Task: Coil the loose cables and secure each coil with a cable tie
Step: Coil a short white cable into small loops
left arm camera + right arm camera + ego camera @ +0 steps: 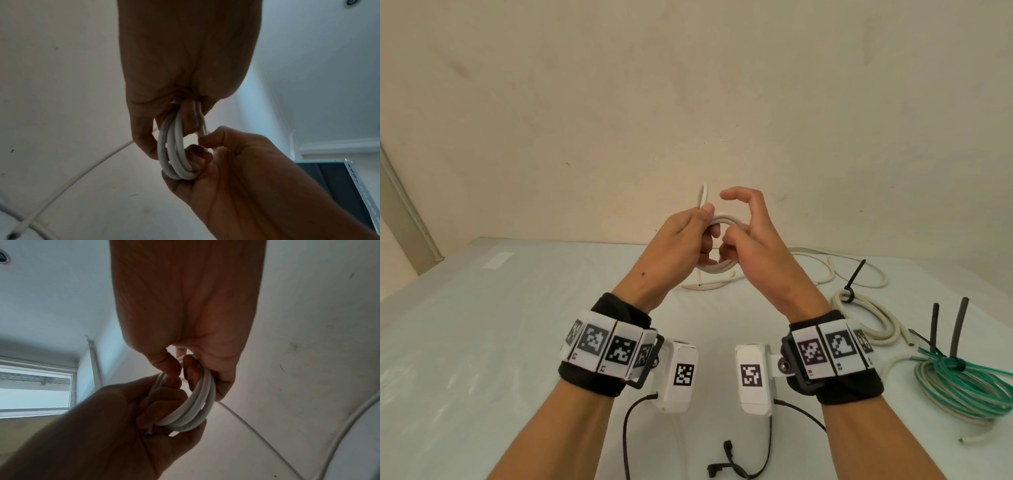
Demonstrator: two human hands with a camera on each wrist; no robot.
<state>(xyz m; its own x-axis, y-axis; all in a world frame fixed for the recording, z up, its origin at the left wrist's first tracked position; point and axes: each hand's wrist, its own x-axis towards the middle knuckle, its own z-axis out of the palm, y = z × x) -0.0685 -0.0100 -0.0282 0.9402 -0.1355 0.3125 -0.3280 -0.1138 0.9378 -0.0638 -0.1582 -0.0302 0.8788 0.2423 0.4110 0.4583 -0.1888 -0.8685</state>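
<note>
Both wrist trackers sit closest, and up above the table (517, 325) the left hand (674, 246) and right hand (753, 240) both grip the white cable coil (722, 219). I'd keep loops even and pinched tight so nothing springs loose before tying.

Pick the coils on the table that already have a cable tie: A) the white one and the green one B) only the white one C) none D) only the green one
A: at the table's right, the white coil and the green coil each carry a black cable tie, while the coil in both hands shows none.
</note>
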